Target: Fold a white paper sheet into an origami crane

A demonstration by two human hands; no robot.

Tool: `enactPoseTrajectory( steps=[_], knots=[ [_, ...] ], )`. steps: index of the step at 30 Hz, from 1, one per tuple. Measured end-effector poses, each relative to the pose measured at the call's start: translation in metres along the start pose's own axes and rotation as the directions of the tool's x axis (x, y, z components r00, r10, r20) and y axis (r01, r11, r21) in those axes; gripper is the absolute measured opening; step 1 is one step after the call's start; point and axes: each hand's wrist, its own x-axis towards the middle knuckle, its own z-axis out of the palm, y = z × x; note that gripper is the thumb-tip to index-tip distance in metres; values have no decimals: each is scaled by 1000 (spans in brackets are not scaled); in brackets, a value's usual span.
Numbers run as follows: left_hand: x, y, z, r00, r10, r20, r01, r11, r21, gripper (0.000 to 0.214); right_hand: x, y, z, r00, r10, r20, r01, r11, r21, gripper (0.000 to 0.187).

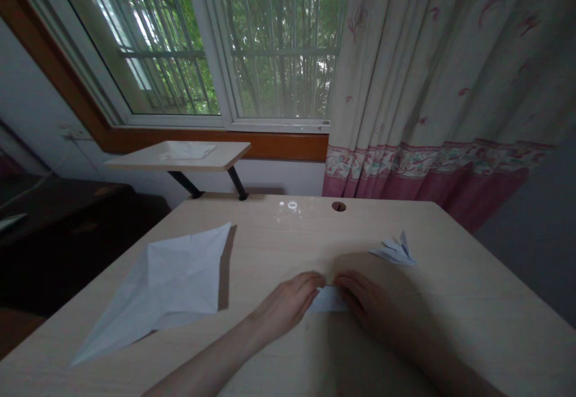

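Head view: our left hand (290, 297) and right hand (365, 299) pinch a paper strip (327, 300), folding seemingly unfinished. One folded piece (396, 252) looks done.

The paper (329, 303) is matt, the desktop (270, 244) seemingly smooth

The right hand (366, 301) hides the right end of the small paper strip (327, 302), and the left hand (285, 301) covers a part of its left side, so its full length and the exact grip of the fingers (310, 280) cannot be seen. The bottom edge cuts both forearms (207, 355) and the near side of the table (270, 241), while the window (211, 43) and the curtain (427, 85) are cut at the top. The white thing (191, 150) on the raised shelf (130, 161) is too unclear to name.
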Motion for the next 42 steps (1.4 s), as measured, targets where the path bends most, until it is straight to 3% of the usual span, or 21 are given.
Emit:
enactPoseTrajectory(
  steps=[5, 9, 13, 19, 26, 35, 42],
  knots=[
    [1, 2, -1, 999, 27, -28, -26, 999, 30, 21, -1, -1, -3, 996, -60, 72, 60, 998, 0, 48],
    [2, 2, -2, 999, 34, -25, -31, 995, 96, 15, 3, -6, -6, 996, -82, 23, 82, 997, 6, 34],
    [1, 3, -4, 999, 30, -26, -26, 984, 174, 11, 5, -10, -6, 998, -52, 19, 51, 998, 30, 25],
    [2, 7, -7, 993, -107, -49, 116, 956, 269, 25, 4, -12, -1, 996, 93, 0, -92, 992, -83, 23],
    [5, 6, -6, 979, -203, -32, 205, 962, 179, 24, 5, -14, -3, 989, 145, -1, -145, 989, -24, 22],
    [5, 12, -11, 985, -175, 10, 172, 979, 109, 21, 5, -15, -5, 989, 145, 17, -145, 989, -42, 16],
    [5, 12, -9, 986, -163, 19, 161, 984, 81, 22, 6, -18, -7, 996, 85, 11, -85, 996, -4, 25]
  ],
)
